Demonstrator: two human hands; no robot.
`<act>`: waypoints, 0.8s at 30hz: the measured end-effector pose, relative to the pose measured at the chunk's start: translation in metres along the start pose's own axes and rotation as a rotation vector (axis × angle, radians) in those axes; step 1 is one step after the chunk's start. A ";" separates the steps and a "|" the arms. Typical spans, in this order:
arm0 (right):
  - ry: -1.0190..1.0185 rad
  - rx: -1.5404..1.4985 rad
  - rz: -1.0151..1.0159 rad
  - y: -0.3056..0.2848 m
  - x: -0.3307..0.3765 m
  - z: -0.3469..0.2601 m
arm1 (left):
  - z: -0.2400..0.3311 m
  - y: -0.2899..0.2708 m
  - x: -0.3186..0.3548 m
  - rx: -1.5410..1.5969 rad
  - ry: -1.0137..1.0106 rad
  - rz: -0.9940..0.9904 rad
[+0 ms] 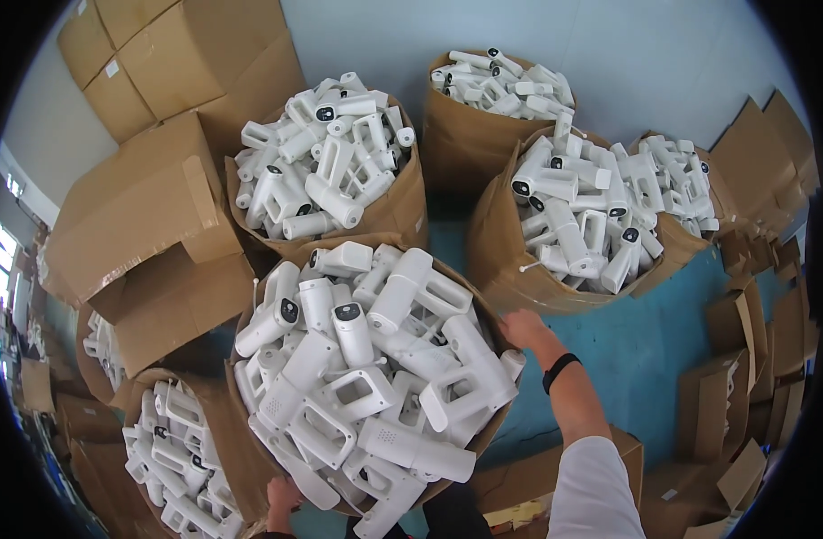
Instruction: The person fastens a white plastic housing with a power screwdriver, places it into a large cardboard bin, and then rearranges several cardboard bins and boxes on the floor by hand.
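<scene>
A big cardboard box [234,440] stands right in front of me, heaped above its rim with white plastic camera housings [416,449]. Several have loop-shaped brackets, and a few carry a black lens face. My right hand [525,329], with a black band on the wrist, is closed on the box's far right rim. Down at the near left side, my left hand [284,494] is curled against the same box's edge. Its fingers are partly hidden. Neither hand holds a housing.
Further full cartons stand behind: one at the back left [416,202], one at the back [443,144], one at the right [501,260]. Another box of housings [173,458] adjoins on the left, below a tilted carton [142,216]. Opened cartons [712,404] line the right over teal floor [636,359].
</scene>
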State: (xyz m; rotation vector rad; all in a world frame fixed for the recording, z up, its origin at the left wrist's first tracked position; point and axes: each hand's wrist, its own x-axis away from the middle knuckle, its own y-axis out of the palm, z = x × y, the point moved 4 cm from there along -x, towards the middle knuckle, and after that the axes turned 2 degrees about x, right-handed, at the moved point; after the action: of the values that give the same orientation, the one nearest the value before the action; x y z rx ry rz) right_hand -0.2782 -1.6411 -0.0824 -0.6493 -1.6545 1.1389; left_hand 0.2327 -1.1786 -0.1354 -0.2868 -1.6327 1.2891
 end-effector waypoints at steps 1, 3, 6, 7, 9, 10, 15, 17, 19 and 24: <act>-0.024 -0.009 0.034 0.005 0.005 0.003 | -0.002 -0.003 0.000 0.069 -0.056 0.014; -0.057 -0.016 0.065 0.009 0.017 0.004 | 0.000 -0.011 0.004 0.141 -0.121 0.028; -0.028 -0.037 0.072 0.025 0.041 0.012 | 0.016 -0.032 0.007 0.020 -0.027 -0.006; -0.035 -0.043 0.109 0.041 0.052 0.027 | 0.049 -0.057 0.014 -0.027 0.050 -0.034; -0.064 -0.056 0.152 0.052 0.069 0.032 | 0.052 -0.066 0.019 -0.076 0.109 -0.049; -0.025 -0.111 0.161 0.053 0.078 0.031 | 0.029 -0.053 0.008 0.095 -0.034 -0.048; 0.040 -0.146 0.200 0.072 0.128 0.038 | 0.008 -0.046 -0.017 0.271 -0.180 -0.055; 0.105 -0.157 0.193 0.092 0.151 0.050 | 0.038 -0.069 -0.015 0.151 -0.103 -0.050; 0.164 -0.162 0.222 0.109 0.167 0.053 | 0.036 -0.068 -0.017 0.134 -0.116 -0.058; 0.170 -0.178 0.246 0.120 0.205 0.047 | 0.039 -0.071 -0.023 0.093 -0.078 -0.062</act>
State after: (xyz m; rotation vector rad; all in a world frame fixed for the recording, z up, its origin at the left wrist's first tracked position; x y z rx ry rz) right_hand -0.4098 -1.4394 -0.1084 -1.0587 -1.5717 1.0813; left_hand 0.2384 -1.2466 -0.0860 -0.1300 -1.6290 1.3386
